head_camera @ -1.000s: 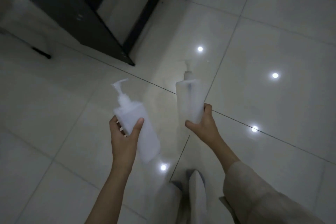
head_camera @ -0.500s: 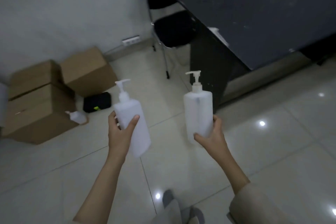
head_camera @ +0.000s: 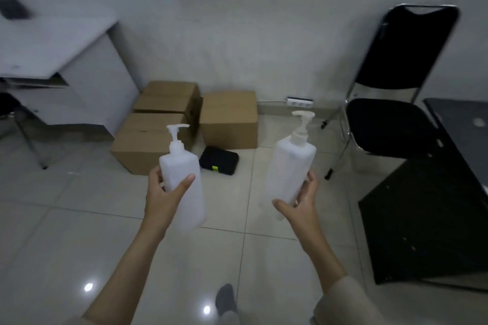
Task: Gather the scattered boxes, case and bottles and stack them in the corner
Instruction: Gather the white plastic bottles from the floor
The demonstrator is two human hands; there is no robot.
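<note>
My left hand (head_camera: pixel 165 199) grips a white pump bottle (head_camera: pixel 184 179) held upright. In my right hand (head_camera: pixel 298 206) is a second white pump bottle (head_camera: pixel 290 169), tilted slightly right. Ahead on the floor, against the wall, three brown cardboard boxes sit together: a front box (head_camera: pixel 145 145), a box behind it (head_camera: pixel 166 99) and a box to the right (head_camera: pixel 229 119). A black case (head_camera: pixel 219 160) with a yellow-green mark lies on the floor in front of the right box, between the two bottles as I see them.
A white desk (head_camera: pixel 52 42) stands at the left beside the boxes. A black folding chair (head_camera: pixel 390 124) is at the right by the wall, with a black table (head_camera: pixel 454 140) further right. A wall socket (head_camera: pixel 299 102) sits low on the wall. My foot (head_camera: pixel 224 298) shows below.
My view has swung from the glossy floor to the corner, so the boxes and case now lie straight ahead and nearer. Both hands keep holding their bottles.
</note>
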